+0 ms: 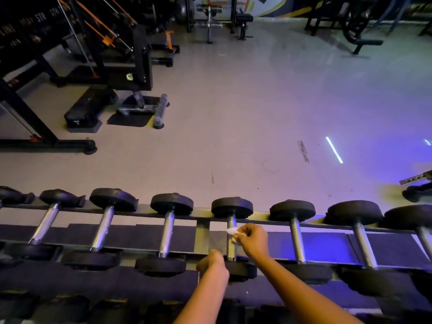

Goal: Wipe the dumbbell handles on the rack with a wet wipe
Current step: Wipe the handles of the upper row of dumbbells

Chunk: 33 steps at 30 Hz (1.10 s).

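Right hand (253,239), arm extended, is pinched on a wet wipe (232,231) pressed against a dumbbell handle (231,251); left hand (211,261) is set beside its near head (242,270), grip unclear.

the dumbbell handles (231,222) are polished metal, smooth and glossy. their heads (232,207) look matt black and rubbery. the wipe (232,231), near six o'clock, is white, soft, crumpled. the rack rail (202,232) is dull painted metal. the floor (233,113), toward twelve o'clock, is smooth with a faint sheen.

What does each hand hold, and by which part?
The right hand pinches a white wet wipe by one end against the dumbbell handle. The left hand lies at the near head; its grip cannot be told.
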Each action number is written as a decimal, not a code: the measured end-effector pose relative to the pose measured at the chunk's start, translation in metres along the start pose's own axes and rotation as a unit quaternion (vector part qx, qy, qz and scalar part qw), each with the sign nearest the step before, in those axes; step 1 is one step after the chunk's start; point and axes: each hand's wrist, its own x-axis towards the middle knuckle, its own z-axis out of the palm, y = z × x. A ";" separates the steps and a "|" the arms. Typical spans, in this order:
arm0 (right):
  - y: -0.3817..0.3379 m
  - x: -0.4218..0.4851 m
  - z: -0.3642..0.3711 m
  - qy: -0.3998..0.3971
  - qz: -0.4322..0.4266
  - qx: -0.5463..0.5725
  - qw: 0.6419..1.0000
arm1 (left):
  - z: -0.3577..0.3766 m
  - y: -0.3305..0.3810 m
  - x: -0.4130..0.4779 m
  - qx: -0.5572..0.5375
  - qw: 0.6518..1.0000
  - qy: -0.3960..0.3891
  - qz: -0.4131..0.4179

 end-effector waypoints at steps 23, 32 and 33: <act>-0.003 0.018 -0.002 -0.014 0.005 -0.025 1.000 | -0.002 0.000 -0.014 0.166 0.979 0.043 0.110; 0.010 0.022 0.001 -0.089 0.003 -0.079 0.993 | 0.003 0.001 -0.010 0.173 0.978 0.045 0.110; 0.018 0.015 0.000 -0.112 0.017 -0.088 0.990 | 0.003 0.000 -0.009 0.176 0.977 0.046 0.109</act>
